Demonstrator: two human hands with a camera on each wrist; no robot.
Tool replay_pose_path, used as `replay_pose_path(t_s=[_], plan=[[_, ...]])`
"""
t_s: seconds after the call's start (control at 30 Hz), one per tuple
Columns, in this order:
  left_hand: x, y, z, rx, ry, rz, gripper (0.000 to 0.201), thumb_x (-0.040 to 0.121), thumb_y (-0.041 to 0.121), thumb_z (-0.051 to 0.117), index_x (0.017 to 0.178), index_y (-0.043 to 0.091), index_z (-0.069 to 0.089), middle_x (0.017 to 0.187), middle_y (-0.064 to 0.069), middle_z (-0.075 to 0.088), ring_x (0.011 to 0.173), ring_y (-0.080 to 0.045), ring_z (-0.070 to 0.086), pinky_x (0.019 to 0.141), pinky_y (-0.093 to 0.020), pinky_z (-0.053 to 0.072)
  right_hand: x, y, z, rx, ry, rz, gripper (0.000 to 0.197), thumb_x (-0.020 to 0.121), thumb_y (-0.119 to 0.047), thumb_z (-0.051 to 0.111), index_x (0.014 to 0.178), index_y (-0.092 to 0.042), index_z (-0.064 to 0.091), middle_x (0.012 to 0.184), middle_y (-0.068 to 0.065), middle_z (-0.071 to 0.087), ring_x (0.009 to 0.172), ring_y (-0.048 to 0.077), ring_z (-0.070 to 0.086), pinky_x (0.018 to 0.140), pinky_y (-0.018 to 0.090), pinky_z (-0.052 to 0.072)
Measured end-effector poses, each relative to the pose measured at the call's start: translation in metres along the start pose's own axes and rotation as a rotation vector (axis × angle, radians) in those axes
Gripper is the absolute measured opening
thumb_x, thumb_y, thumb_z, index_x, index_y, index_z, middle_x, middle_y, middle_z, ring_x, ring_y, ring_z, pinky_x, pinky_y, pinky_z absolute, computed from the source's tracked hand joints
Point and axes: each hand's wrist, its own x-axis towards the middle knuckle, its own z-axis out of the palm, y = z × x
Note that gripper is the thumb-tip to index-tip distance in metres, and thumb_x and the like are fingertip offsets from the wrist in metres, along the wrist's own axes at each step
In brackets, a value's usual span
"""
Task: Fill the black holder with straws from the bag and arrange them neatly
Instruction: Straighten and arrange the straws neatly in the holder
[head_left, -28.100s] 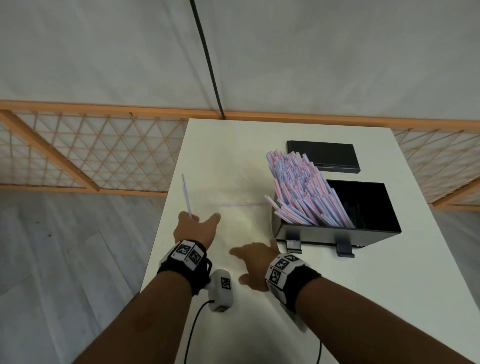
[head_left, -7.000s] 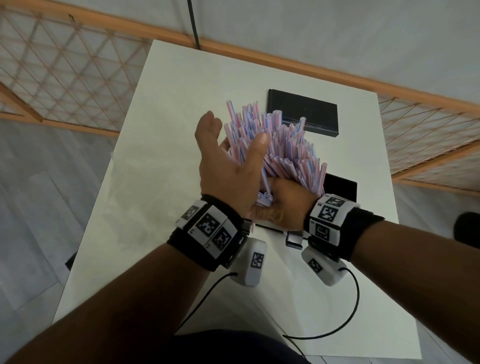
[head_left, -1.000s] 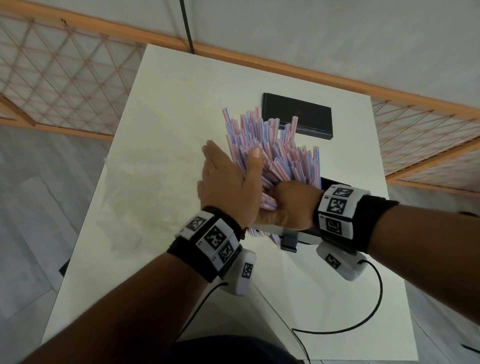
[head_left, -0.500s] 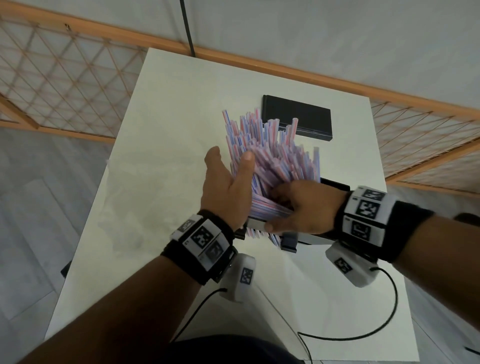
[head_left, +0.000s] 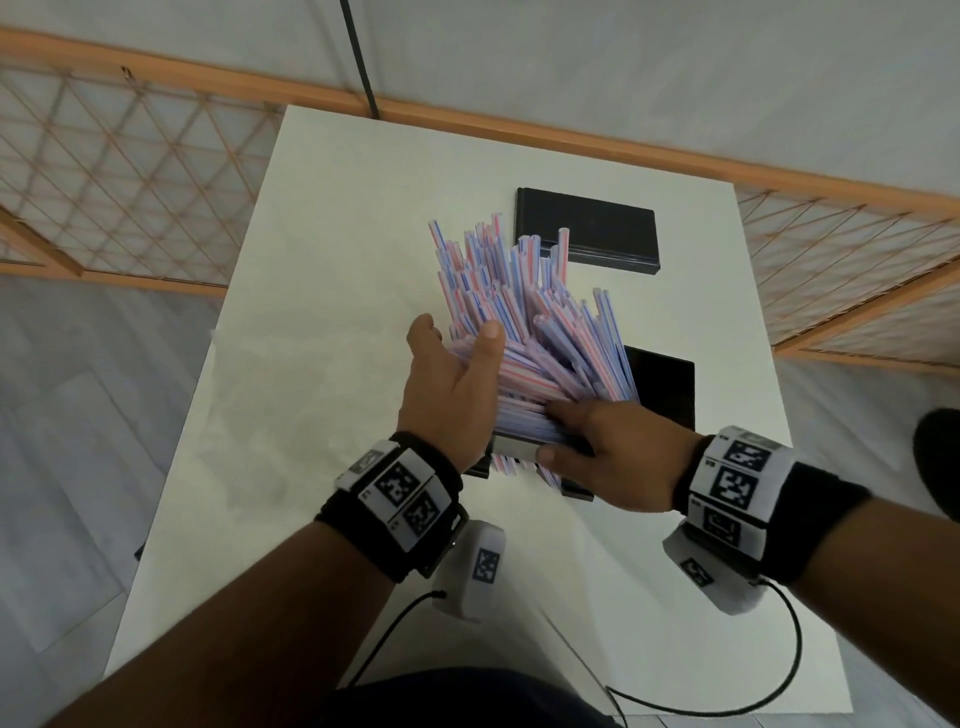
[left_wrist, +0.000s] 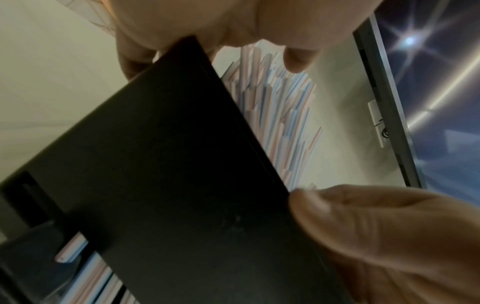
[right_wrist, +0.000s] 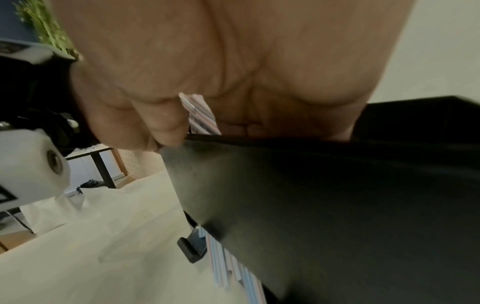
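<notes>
The striped straws (head_left: 524, 322) stand in a loose fan in the left end of the black holder (head_left: 667, 387) on the white table (head_left: 322, 364), their long axes leaning away from the person and slightly left, with the top ends uneven. The left hand (head_left: 449, 387) presses straight fingers against the bundle's left side, thumb laid on top. The right hand (head_left: 613, 457) lies with its fingers extended over the straws' near ends, thumb on the holder's front rim.

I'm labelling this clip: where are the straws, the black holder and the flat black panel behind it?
straws (head_left: 524, 312), head view, middle of the fanned bundle.
black holder (head_left: 667, 389), head view, its empty dark interior.
flat black panel (head_left: 587, 231), head view, centre of its top face.
</notes>
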Motion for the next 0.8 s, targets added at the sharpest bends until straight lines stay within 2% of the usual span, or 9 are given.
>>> replay_pose_path(t_s=[0.1,0.23,0.33,0.4,0.47,0.57,0.67,0.73,0.8], plan=[[0.000,0.000,0.002,-0.016,-0.019,0.018,0.103,0.081,0.074,0.045,0.156,0.012,0.011,0.153,-0.006,0.042,0.133,-0.022,0.048,0.112,-0.044,0.039,0.001,-0.003,0.004,0.066,-0.004,-0.017,0.038,0.094,-0.058,0.049,0.112,-0.025,0.056,0.096,-0.006,0.061,0.084,0.012,0.054,0.082,0.030,0.048],[0.002,-0.005,0.001,-0.056,-0.038,0.018,0.113,0.070,0.083,0.043,0.155,0.016,0.010,0.154,-0.005,0.042,0.135,-0.022,0.048,0.112,-0.048,0.040,0.005,-0.002,0.003,0.063,0.035,0.064,0.054,0.088,-0.066,0.052,0.119,-0.021,0.055,0.108,-0.003,0.062,0.097,0.017,0.060,0.088,0.029,0.048],[0.002,-0.005,0.001,-0.053,-0.037,0.016,0.106,0.075,0.079,0.045,0.154,0.015,0.014,0.146,-0.003,0.049,0.130,-0.023,0.052,0.108,-0.048,0.043,0.009,-0.008,-0.002,0.080,-0.036,0.109,0.051,0.085,-0.068,0.058,0.106,-0.022,0.062,0.087,-0.004,0.068,0.079,0.015,0.064,0.078,0.030,0.054],[0.001,-0.004,0.002,-0.063,-0.038,0.027,0.093,0.085,0.068,0.050,0.152,0.011,0.018,0.134,0.002,0.055,0.122,-0.021,0.057,0.104,-0.044,0.047,0.016,-0.013,-0.006,0.086,-0.075,0.145,0.046,0.082,-0.068,0.061,0.103,-0.028,0.062,0.084,-0.007,0.069,0.076,0.010,0.065,0.074,0.026,0.054],[0.001,-0.003,0.003,-0.065,-0.032,0.042,0.091,0.082,0.065,0.049,0.150,0.010,0.022,0.129,0.003,0.058,0.116,-0.018,0.060,0.101,-0.043,0.049,0.023,-0.017,-0.009,0.053,-0.096,0.170,0.033,0.081,-0.064,0.065,0.088,-0.034,0.056,0.078,-0.012,0.062,0.070,0.003,0.057,0.063,0.017,0.043],[0.001,-0.002,0.003,-0.053,-0.031,0.073,0.095,0.080,0.066,0.050,0.149,0.008,0.021,0.135,-0.002,0.058,0.119,-0.020,0.060,0.103,-0.045,0.049,0.031,-0.024,-0.014,0.025,-0.134,0.168,0.032,0.081,-0.053,0.071,0.076,-0.032,0.048,0.073,-0.011,0.054,0.065,0.006,0.049,0.058,0.020,0.035],[0.002,-0.003,0.002,-0.047,-0.019,0.121,0.096,0.079,0.068,0.052,0.149,0.010,0.020,0.136,-0.001,0.059,0.121,-0.019,0.060,0.103,-0.043,0.048,0.036,-0.025,-0.016,0.037,-0.205,0.189,0.036,0.079,-0.052,0.074,0.096,-0.023,0.060,0.090,-0.004,0.063,0.082,0.018,0.061,0.074,0.032,0.050],[0.005,-0.002,0.001,-0.053,0.002,0.135,0.088,0.080,0.062,0.056,0.146,0.014,0.022,0.130,0.005,0.061,0.116,-0.015,0.063,0.101,-0.042,0.050,0.038,-0.024,-0.015,-0.014,-0.267,0.213,0.046,0.077,-0.054,0.074,0.106,-0.022,0.059,0.100,-0.005,0.064,0.093,0.020,0.062,0.085,0.035,0.051],[0.011,0.000,0.002,-0.077,0.013,0.133,0.083,0.079,0.059,0.060,0.142,0.015,0.026,0.125,0.007,0.064,0.113,-0.014,0.065,0.099,-0.045,0.051,0.041,-0.023,-0.012,-0.063,-0.310,0.223,0.051,0.076,-0.055,0.075,0.112,-0.024,0.057,0.105,-0.007,0.063,0.097,0.020,0.061,0.088,0.033,0.049]])
